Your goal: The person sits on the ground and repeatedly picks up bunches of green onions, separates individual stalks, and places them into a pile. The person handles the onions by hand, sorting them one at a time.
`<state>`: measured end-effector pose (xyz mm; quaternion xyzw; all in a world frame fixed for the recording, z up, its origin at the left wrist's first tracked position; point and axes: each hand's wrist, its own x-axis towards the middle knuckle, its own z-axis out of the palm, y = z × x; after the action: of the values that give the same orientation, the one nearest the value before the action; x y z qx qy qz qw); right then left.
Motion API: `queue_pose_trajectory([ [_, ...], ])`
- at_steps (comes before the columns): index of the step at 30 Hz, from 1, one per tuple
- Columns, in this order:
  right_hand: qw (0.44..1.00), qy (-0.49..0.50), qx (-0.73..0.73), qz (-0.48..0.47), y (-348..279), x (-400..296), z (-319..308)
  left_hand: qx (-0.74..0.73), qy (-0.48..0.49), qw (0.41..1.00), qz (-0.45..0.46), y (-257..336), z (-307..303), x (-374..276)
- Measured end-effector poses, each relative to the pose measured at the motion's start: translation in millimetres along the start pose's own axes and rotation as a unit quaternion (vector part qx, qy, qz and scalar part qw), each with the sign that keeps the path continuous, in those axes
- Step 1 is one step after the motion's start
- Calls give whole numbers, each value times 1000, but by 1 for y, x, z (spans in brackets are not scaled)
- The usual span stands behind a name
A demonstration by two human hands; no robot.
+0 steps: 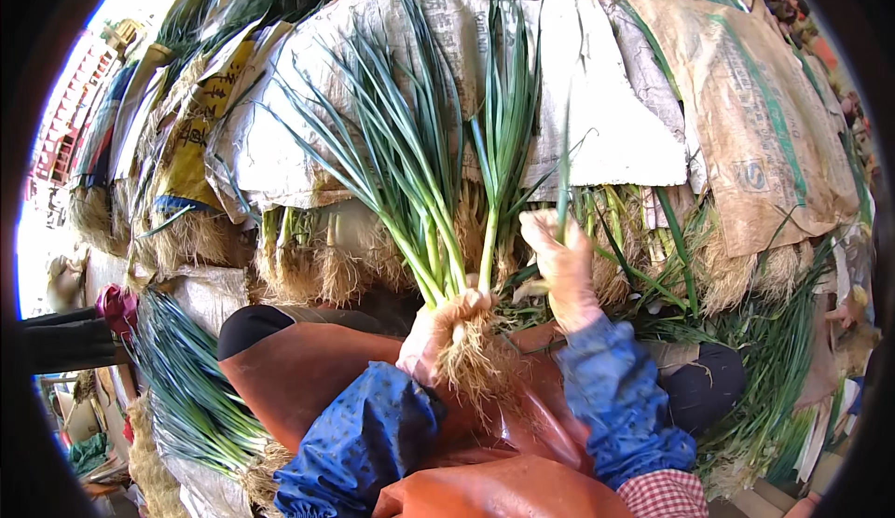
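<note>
My left hand [444, 326] grips a small bunch of leek-like green stalks [419, 231] just above their roots. Pale, stringy roots [468, 364] hang below the fist, over my lap. The long dark-green leaves fan upward, and one stalk [491, 231] leans apart to the right. To the right of the bunch, my right hand [559, 266] is raised with its fingers closed around a single thin green leaf [565, 147] that points up. Both hands are bare, and blue waterproof sleeves [370, 441] cover my forearms.
Rows of rooted stalks [342, 252] lie ahead under white woven sacks [314, 112] and a tan sack [755, 126]. A large leafy bundle [203, 392] is at my left. Loose greens [769, 371] lie at my right. An orange apron [321, 378] covers my lap.
</note>
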<state>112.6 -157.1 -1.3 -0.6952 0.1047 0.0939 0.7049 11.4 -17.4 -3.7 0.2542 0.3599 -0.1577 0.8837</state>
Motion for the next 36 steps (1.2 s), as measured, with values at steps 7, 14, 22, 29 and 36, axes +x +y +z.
queue_pose_trajectory([
  [7,699,-137,-675,-192,-23,72,42,93,77,988,99,-23,10,-5],
  [14,757,-224,-604,-108,-3,47,45,139,28,988,-60,-15,-8,-11],
  [22,962,18,-259,-79,63,58,19,1,-130,980,-151,-16,7,-10],
  [29,976,-55,-199,67,73,49,-11,128,-20,991,-17,-1,3,-36],
  [36,952,-113,-245,144,62,28,12,163,-6,985,51,0,-5,-16],
])
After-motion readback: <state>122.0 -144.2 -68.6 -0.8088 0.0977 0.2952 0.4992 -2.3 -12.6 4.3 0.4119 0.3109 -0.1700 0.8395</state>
